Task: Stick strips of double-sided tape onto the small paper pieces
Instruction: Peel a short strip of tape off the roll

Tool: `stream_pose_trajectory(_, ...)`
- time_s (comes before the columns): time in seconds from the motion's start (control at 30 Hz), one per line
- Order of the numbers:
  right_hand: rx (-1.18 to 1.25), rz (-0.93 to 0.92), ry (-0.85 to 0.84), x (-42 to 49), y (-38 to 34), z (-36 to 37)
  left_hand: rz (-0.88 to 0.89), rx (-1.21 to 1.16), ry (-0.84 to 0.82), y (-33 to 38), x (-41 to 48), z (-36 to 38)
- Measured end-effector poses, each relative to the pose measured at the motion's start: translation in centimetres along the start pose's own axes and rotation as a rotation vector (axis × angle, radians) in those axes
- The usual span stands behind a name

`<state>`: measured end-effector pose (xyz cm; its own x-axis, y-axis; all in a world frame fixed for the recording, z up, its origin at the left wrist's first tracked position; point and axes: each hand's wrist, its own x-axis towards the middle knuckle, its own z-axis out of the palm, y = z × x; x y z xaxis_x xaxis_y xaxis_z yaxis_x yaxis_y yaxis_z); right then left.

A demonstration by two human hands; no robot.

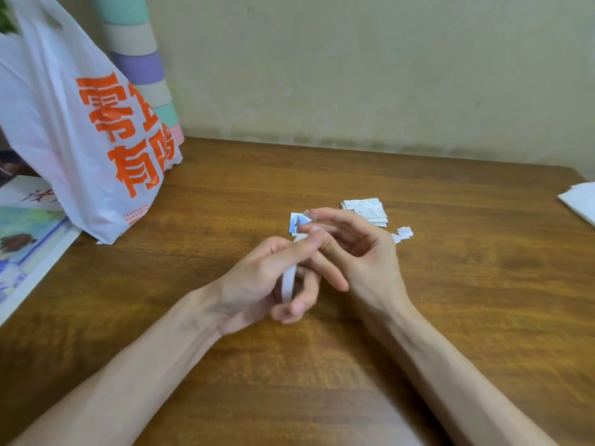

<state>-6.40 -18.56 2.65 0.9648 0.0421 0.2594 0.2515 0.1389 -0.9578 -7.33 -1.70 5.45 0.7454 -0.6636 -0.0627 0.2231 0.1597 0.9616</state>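
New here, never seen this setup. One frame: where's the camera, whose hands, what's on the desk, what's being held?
There is no robot. The single picture comes from a wide-angle camera worn on a person's head, looking forward and down, so the two bare arms entering from below are that person's own.

The left hand curls its fingers round a white strip, probably the double-sided tape. The right hand meets it above the table. A small clear bit shows at its fingertips, but blur hides whether it is pinched or only stuck there.

On the wooden table, just beyond the hands, lie a small printed paper piece, a stack of paper pieces and some white scraps. To the left stands a white plastic bag with orange lettering, beside a colourful printed sheet.
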Motion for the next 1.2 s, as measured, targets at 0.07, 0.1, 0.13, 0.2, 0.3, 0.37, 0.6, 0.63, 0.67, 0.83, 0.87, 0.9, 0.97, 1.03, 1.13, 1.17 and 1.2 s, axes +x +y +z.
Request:
stream_pose_trajectory(0.07, -0.005, 0.033, 0.017, -0.2, 0.2, 0.1, -0.031, -0.056, -0.072, -0.1, 0.0, 0.4)
stream_pose_trajectory(0.1, -0.001, 0.043, 0.037, -0.2, 0.2, 0.1, -0.031, -0.066, -0.088, -0.2, 0.0, 0.4)
stream_pose_trajectory(0.13, 0.011, 0.048, 0.058, -0.1, 0.1, 0.1, -0.023, -0.061, -0.084, -0.2, 0.0, 0.3)
stream_pose_trajectory(0.2, 0.031, 0.046, 0.088, 0.0, 0.0, -0.1, 0.029, -0.009, 0.002, -0.3, 0.1, -0.1)
stream_pose_trajectory(0.3, -0.033, 0.026, 0.104, 0.0, -0.2, -0.1, 0.219, 0.135, 0.321, -0.7, 0.6, -0.4)
stream_pose_trajectory(0.37, -0.045, 0.048, 0.099, 0.0, -0.2, 0.1, 0.352, 0.278, 0.575, -1.1, 0.9, -0.7)
stream_pose_trajectory(0.6, -0.039, 0.110, 0.052, 0.0, -0.8, 0.3, 0.475, 0.488, 0.799, -1.3, 1.1, -1.2)
stream_pose_trajectory(0.63, -0.075, 0.092, 0.048, 0.0, -0.8, 0.4, 0.473, 0.487, 0.797, -1.3, 1.1, -1.2)
stream_pose_trajectory(0.67, -0.113, 0.069, 0.046, -0.1, -0.8, 0.4, 0.469, 0.481, 0.799, -1.3, 1.1, -1.1)
stream_pose_trajectory(0.83, -0.214, -0.032, 0.034, -0.3, -0.6, 0.7, 0.438, 0.412, 0.796, -1.6, 1.2, -1.4)
stream_pose_trajectory(0.87, -0.213, -0.040, 0.035, -0.4, -0.7, 0.8, 0.428, 0.393, 0.794, -1.6, 1.2, -1.4)
stream_pose_trajectory(0.9, -0.213, -0.047, 0.034, -0.4, -0.7, 0.8, 0.418, 0.378, 0.795, -1.6, 1.2, -1.4)
stream_pose_trajectory(0.97, -0.218, -0.059, 0.029, -0.4, -0.8, 0.8, 0.399, 0.357, 0.799, -1.7, 1.3, -1.5)
stream_pose_trajectory(1.03, -0.225, -0.069, 0.026, -0.4, -0.8, 0.8, 0.384, 0.339, 0.799, -1.6, 1.3, -1.4)
stream_pose_trajectory(1.13, -0.238, -0.072, 0.031, -0.4, -0.6, 0.7, 0.371, 0.318, 0.792, -1.4, 1.2, -1.3)
stream_pose_trajectory(1.17, -0.243, -0.069, 0.032, -0.4, -0.5, 0.7, 0.367, 0.312, 0.788, -1.4, 1.2, -1.2)
stream_pose_trajectory(1.2, -0.247, -0.069, 0.032, -0.4, -0.5, 0.7, 0.365, 0.308, 0.785, -1.3, 1.2, -1.2)
